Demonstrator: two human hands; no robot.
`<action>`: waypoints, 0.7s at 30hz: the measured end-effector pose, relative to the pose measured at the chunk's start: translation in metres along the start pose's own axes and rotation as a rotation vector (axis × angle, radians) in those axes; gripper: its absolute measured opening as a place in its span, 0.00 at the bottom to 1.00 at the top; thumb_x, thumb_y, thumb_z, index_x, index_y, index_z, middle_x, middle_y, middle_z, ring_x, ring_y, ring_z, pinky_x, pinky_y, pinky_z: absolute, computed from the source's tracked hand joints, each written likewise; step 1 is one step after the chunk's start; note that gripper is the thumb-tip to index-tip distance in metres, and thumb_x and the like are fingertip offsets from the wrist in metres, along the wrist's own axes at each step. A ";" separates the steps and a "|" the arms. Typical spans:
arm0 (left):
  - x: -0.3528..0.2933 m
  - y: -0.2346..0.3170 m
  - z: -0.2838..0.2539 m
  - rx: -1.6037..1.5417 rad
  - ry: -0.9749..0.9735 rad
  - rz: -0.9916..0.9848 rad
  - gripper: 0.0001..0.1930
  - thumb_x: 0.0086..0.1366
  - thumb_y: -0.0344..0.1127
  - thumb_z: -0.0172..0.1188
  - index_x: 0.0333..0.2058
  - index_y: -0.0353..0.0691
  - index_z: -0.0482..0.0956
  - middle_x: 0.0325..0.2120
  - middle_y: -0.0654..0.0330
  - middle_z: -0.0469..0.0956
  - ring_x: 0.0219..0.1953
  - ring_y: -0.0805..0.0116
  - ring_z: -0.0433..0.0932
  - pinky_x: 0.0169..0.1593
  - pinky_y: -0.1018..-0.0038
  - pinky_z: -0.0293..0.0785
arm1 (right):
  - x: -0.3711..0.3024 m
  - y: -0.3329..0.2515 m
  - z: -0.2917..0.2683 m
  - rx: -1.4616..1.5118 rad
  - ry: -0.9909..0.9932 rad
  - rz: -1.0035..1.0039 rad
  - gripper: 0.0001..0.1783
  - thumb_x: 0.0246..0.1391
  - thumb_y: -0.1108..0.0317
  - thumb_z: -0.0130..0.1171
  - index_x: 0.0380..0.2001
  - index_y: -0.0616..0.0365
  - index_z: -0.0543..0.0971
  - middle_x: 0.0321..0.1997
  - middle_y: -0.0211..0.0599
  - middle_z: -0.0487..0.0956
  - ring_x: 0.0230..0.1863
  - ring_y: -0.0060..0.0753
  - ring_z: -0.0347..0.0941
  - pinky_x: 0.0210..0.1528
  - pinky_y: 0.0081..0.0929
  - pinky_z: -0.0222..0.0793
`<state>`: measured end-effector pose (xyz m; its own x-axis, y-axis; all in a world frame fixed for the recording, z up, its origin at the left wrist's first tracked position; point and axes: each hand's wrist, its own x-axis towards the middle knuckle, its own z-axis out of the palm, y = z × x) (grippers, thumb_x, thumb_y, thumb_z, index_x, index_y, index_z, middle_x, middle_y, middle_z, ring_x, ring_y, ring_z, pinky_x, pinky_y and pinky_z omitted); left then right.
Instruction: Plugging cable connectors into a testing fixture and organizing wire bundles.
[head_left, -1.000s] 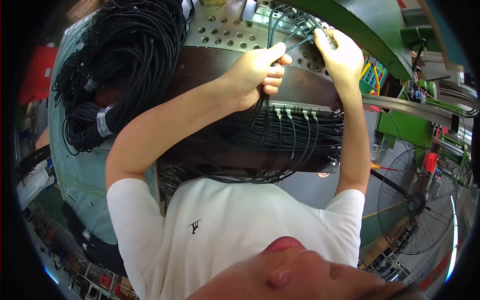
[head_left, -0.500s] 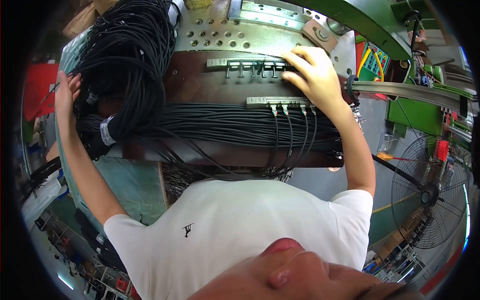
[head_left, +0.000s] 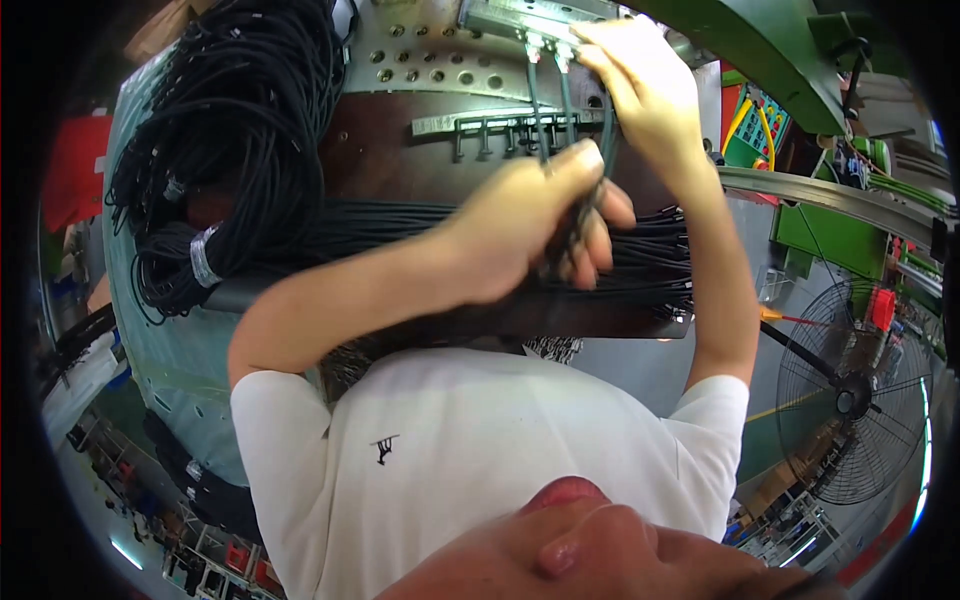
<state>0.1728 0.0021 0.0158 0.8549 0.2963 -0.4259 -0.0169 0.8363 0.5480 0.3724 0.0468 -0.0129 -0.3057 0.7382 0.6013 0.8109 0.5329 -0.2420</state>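
Observation:
My left hand (head_left: pixel 560 215) is closed round several black cables (head_left: pixel 568 105) above the middle of the dark board, blurred by motion. These cables run up to pale metal connectors (head_left: pixel 534 46) at a metal fixture bar (head_left: pixel 510 20) on the machine bed. My right hand (head_left: pixel 645 95) has its fingers closed at the bar's right end, beside the connectors; the exact grip is partly hidden. A second fixture bar (head_left: pixel 432 126), with a row of dark pegs, lies on the board below, partly behind the cables.
A big coil of black cables (head_left: pixel 230 110) fills the left, tied with a clear band (head_left: pixel 203 258). More cables (head_left: pixel 640 260) lie along the board. Green machine frame (head_left: pixel 770 60) overhangs the upper right; a perforated metal plate (head_left: pixel 440 55) is at the back. A fan (head_left: pixel 850 395) stands at right.
My left hand has come from the coil to the middle and grips the cables. My right hand has moved up, and the cabled bar has gone from the board to the machine bed.

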 end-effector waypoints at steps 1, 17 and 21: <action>0.006 0.019 -0.006 -0.026 0.096 0.067 0.20 0.72 0.44 0.42 0.42 0.31 0.73 0.24 0.58 0.76 0.21 0.72 0.73 0.29 0.75 0.73 | 0.017 0.017 0.008 0.016 -0.048 0.011 0.11 0.56 0.68 0.55 0.40 0.58 0.81 0.38 0.41 0.81 0.40 0.42 0.77 0.46 0.29 0.70; 0.035 0.114 -0.060 1.867 0.756 0.306 0.21 0.67 0.43 0.52 0.50 0.32 0.71 0.39 0.48 0.78 0.41 0.58 0.79 0.44 0.62 0.75 | 0.006 0.045 0.015 -0.468 -0.156 -0.021 0.19 0.46 0.75 0.53 0.44 0.52 0.79 0.34 0.42 0.80 0.34 0.46 0.76 0.38 0.34 0.73; 0.072 0.108 -0.108 2.270 0.618 1.013 0.13 0.66 0.36 0.47 0.35 0.33 0.77 0.32 0.45 0.77 0.35 0.48 0.76 0.44 0.56 0.71 | 0.012 0.035 0.027 -0.461 -0.128 0.018 0.15 0.49 0.63 0.60 0.42 0.51 0.79 0.32 0.40 0.79 0.33 0.44 0.77 0.36 0.37 0.73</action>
<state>0.1762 0.1639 -0.0333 0.7730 0.4533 0.4438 0.5055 -0.8629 0.0009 0.3837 0.0852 -0.0346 -0.3250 0.8061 0.4946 0.9446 0.3018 0.1288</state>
